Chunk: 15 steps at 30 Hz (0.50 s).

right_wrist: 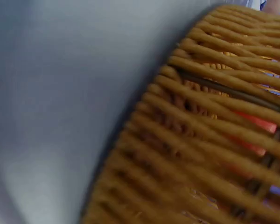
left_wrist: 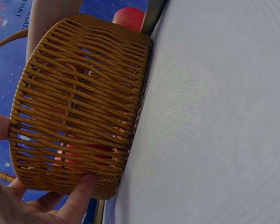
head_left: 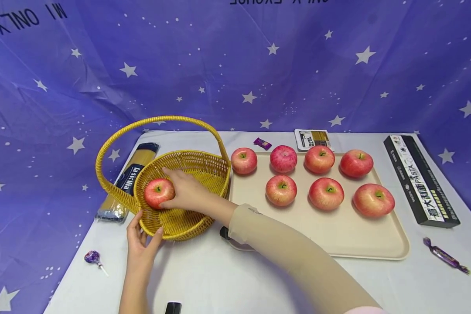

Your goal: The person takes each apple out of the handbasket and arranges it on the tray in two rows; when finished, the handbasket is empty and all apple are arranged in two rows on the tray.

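A yellow wicker basket (head_left: 204, 158) with a tall hoop handle stands on the white table, left of centre. My right hand (head_left: 180, 192) reaches into it, and its fingers curl round a red apple (head_left: 156, 192) low against the basket's left inner wall. My left hand (head_left: 141, 237) rests on the outside of the front-left wall, with its thumb and straight fingers spread along the weave. The left wrist view shows that wall (left_wrist: 79, 93) close up, a fingertip (left_wrist: 79, 196) pressed on it and red showing through the gaps. In the right wrist view the basket (right_wrist: 200, 140) is a blur.
Right of the basket, a beige tray (head_left: 337, 237) holds several red apples, the nearest (head_left: 243, 160) close to the basket's rim. A black pasta box (head_left: 420, 179) lies far right and a spaghetti packet (head_left: 129, 179) behind the basket. Wrapped sweets (head_left: 443, 255) and a lollipop (head_left: 92, 257) lie near the table's edges.
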Available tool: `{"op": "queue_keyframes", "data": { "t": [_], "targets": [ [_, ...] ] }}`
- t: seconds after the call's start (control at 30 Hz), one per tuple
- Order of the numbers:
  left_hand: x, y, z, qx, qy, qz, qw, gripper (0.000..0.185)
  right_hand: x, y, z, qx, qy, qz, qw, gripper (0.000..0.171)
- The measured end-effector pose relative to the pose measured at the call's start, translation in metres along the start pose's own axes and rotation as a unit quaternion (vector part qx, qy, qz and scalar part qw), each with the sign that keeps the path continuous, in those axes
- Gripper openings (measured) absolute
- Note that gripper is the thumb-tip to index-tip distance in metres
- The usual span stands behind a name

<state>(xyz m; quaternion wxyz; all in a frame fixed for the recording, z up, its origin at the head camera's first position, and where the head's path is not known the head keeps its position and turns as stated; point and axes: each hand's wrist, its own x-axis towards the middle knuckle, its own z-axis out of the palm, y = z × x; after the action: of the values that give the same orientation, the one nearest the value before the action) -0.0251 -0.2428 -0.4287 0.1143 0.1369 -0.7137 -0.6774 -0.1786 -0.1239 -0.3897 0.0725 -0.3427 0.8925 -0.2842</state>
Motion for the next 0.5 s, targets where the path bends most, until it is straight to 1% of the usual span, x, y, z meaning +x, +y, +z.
{"op": "queue_keyframes", "data": {
  "t": [0.1, 0.23, 0.3, 0.5],
  "targets": [
    [0.000, 0.000, 0.000, 0.006, 0.001, -0.004, 1.0000, 0.072, 0.008, -0.003, 0.005, -0.016, -0.019, 0.012, 1.000, 0.096],
    [0.000, 0.000, 0.001, 0.016, 0.000, -0.013, 0.9998, 0.073, 0.013, -0.006, 0.009, -0.028, -0.036, 0.020, 0.999, 0.088],
    [0.000, 0.000, 0.001, 0.018, -0.002, -0.015, 0.9997, 0.073, 0.015, -0.005, 0.010, -0.031, -0.039, 0.021, 0.999, 0.084],
    [0.000, 0.001, 0.001, 0.014, 0.002, -0.015, 0.9998, 0.073, 0.018, -0.005, 0.011, -0.039, -0.033, 0.005, 0.999, 0.078]
  ]
}}
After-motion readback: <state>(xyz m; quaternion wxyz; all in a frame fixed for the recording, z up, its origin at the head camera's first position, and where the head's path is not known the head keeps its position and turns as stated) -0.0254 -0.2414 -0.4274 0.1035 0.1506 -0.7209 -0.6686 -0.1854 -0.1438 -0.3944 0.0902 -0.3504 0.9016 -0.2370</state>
